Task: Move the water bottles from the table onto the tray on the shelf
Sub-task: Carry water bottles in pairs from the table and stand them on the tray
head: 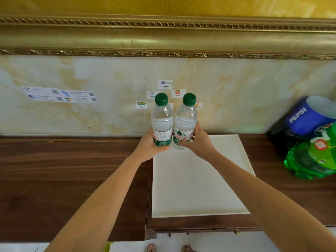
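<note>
Best lowered straight down, both bottles kept upright and level, bases set flat on the far part of the white tray (200,188) before any loosening of the fingers; better to land them one after the other, so that neither knocks its neighbour, since they already touch side by side. Worth leaving a little room from the tray's far rim at 12 o'clock and from the wall behind. Left hand (148,148) wrapped round the lower label of the left bottle (161,122), thumb across the front near the base, fingers hidden behind. Right hand (197,142) curled round the lower part of the right bottle (185,122), thumb in front, fingers round the back at 3 o'clock of it. Both grips close and full, nothing slack. Both bottles capped in green, held above the far edge of the tray, at roughly 12 o'clock of its middle; whether the bases already touch it, impossible to tell. Large soda bottles (309,142) lying at 3 o'clock on the dark wooden shelf (72,170), well apart from the hands. Probably the placing step, not yet finished.
</note>
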{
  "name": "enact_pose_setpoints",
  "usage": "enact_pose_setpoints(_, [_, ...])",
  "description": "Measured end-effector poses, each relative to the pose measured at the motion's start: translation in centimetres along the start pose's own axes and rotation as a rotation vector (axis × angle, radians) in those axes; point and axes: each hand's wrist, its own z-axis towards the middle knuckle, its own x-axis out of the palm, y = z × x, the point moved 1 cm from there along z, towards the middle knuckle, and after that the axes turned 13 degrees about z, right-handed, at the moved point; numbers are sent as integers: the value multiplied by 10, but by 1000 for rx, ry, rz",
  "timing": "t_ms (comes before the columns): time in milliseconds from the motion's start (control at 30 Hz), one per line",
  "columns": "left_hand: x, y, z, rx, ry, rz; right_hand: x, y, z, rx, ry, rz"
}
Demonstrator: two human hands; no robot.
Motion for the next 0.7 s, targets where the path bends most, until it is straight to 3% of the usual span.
enact_pose_setpoints(700, [-9,-3,5,-15,59,42,9,-16,-4,75,-9,30])
